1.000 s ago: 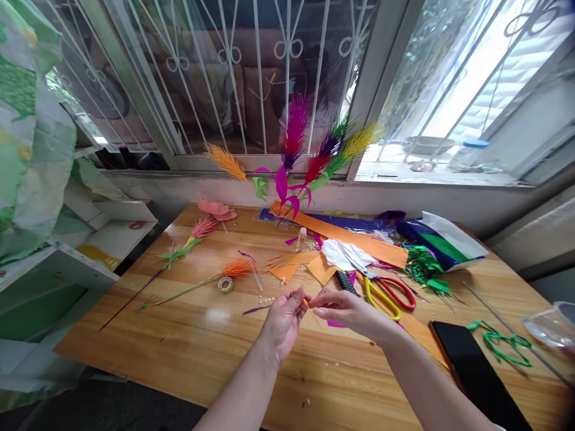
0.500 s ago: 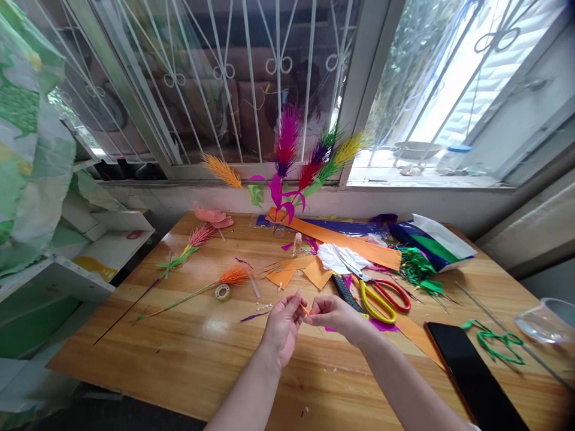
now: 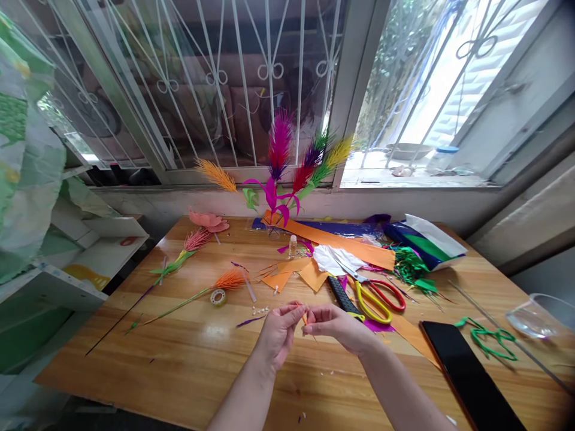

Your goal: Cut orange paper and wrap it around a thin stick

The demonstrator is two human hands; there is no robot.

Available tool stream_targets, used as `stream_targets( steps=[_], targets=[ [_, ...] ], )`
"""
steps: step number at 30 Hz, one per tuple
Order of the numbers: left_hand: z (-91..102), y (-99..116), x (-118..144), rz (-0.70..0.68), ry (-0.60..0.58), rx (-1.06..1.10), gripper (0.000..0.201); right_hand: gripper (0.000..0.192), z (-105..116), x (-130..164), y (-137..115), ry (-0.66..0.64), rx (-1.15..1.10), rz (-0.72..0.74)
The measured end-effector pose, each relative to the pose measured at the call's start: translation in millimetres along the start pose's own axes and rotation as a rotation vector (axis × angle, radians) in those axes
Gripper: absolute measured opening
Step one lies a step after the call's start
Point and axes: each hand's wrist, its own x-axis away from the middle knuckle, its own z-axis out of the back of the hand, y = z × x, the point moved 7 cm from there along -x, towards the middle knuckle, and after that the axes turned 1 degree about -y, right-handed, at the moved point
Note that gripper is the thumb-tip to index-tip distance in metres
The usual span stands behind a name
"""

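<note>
My left hand (image 3: 279, 334) and my right hand (image 3: 335, 328) meet over the middle of the wooden table (image 3: 193, 365). Both are closed in a pinch on a small orange paper strip (image 3: 304, 319), most of it hidden by the fingers. Just right of my right hand lie scissors (image 3: 374, 302) with red and yellow handles, and a black-handled cutter (image 3: 342, 294). Cut orange paper (image 3: 314, 275) and a white crumpled tissue (image 3: 335, 258) are beyond the hands. To the left rest an orange paper grass plume (image 3: 230, 279) on a green stem and a tape roll (image 3: 218, 297).
Colourful paper plumes (image 3: 280, 143) stand in a holder at the back near the barred window. A small bottle (image 3: 292, 245) stands before them. A phone (image 3: 467, 377), green cord (image 3: 487, 338) and a clear cup (image 3: 534, 317) occupy the right side. A pink plume (image 3: 196, 239) lies at left.
My fingers have shifted on the orange strip, the right hand's fingers now drawn closer to the left's. The whole view has slid slightly, moving the table things left in the picture.
</note>
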Motion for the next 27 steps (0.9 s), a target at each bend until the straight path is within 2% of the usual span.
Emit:
stream_targets(
  steps=[10,15,19,24,27],
  targets=[
    [7.9,-5,-1,0.0,0.048,0.13,0.016,0.025,-7,-2,1,0.025,-0.002,0.032],
    [15.6,-5,-6,-0.046,0.103,0.138,0.019,0.028,-2,-5,9,0.117,0.093,0.015],
    [24.5,-5,-9,-0.025,0.125,0.109,0.021,0.028,4,-13,18,0.176,0.181,0.016],
    [32.1,2,-4,0.009,0.035,0.032,0.023,0.03,-3,-24,27,0.126,0.15,-0.002],
    [39.3,13,-1,-0.037,0.101,-0.084,0.021,0.03,-7,-28,29,0.118,0.18,-0.031]
  ],
)
